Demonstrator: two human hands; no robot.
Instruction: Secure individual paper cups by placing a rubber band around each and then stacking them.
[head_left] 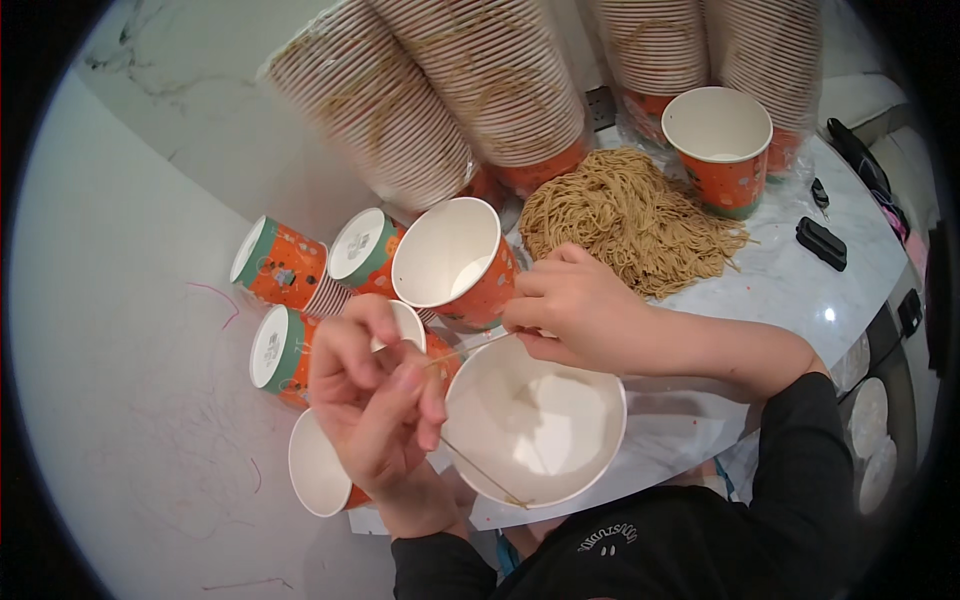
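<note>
On the marble table (760,290), head view: left hand (375,395) pinched shut on a thin tan string (478,468), drawn taut across an open white paper cup (535,420). Right hand (575,310) closed on the string's other end at the cup's rim, steadying it. Behind: heap of tan string (630,215), orange printed cups (455,262) lying about, wrapped cup stacks (450,90).

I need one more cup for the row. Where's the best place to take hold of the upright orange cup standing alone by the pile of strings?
Probably the orange cup by its side wall, from above right: it stands upright, mouth open, apart from the string pile.
</note>
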